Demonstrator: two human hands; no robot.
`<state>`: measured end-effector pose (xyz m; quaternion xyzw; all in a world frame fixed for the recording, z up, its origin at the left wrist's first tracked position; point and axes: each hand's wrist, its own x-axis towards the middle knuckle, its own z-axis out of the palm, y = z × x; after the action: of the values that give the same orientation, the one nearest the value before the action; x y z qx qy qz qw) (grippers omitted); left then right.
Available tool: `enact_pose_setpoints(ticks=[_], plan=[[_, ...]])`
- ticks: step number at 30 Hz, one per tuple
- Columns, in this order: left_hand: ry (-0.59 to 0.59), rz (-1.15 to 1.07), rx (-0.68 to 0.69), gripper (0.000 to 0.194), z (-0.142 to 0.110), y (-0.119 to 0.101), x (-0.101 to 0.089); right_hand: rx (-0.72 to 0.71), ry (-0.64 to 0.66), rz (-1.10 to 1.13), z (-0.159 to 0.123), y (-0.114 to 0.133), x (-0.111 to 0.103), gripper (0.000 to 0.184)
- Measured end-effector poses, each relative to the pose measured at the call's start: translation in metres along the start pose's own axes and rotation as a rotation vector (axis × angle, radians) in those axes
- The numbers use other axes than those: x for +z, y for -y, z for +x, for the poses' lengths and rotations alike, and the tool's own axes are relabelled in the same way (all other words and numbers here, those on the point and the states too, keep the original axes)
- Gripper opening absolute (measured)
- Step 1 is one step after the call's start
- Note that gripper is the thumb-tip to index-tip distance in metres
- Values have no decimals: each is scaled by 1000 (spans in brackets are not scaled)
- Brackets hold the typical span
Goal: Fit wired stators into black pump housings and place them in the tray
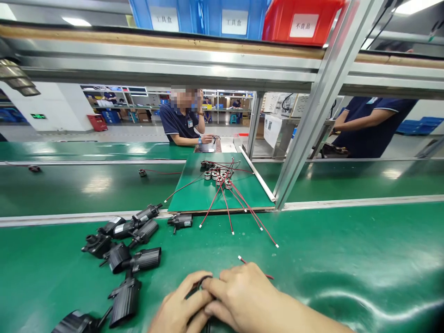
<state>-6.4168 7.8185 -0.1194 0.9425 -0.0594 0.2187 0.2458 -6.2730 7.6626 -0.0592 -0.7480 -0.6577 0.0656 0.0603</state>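
At the front of the bench, my left hand (185,305) is wrapped around a black housing (204,279) with a rounded rim, mostly covered by fingers. My right hand (244,296) is closed, its fingertips pressed at the same rim; whether they also pinch a small part is hidden. A red lead (269,277) with a white connector shows from behind my right hand. Left of my hands lie several black pumps (147,260) with ribbed cylindrical bodies. Wound motor stators (215,175) with red and black leads are heaped on a green board (187,185) beyond.
A metal post (308,111) rises right of the board, beside a white tube (258,178). Overhead, a shelf carries blue bins (232,21) and a red bin (301,23). Stators (142,173) lie on the green belt. A co-worker (182,118) sits opposite; another person (374,122) stands right.
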Motion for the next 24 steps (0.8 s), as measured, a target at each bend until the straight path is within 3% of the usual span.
enact_pose_setpoints(ticks=[5, 7, 11, 15, 19, 22, 24], plan=[[53, -127, -167, 42, -4, 7, 5, 13, 141, 149, 0, -19, -2, 35], [25, 37, -175, 41, -6, 22, -2, -16, 204, 184, 1, -30, 2, 38], [-124, 597, -277, 49, -13, 66, -25, 18, 274, 245, 3, -45, 5, 48], [-32, 738, -340, 52, -30, 95, -32, 111, 191, 295, 3, -47, 2, 59], [105, 667, -287, 57, -30, 81, -25, -20, 147, 398, 5, -47, 8, 70], [173, 597, -252, 54, -19, 57, -22, -120, 204, 455, 7, -46, 16, 58], [154, 519, -187, 44, -12, 43, -19, -127, 232, 461, 8, -46, 20, 54]])
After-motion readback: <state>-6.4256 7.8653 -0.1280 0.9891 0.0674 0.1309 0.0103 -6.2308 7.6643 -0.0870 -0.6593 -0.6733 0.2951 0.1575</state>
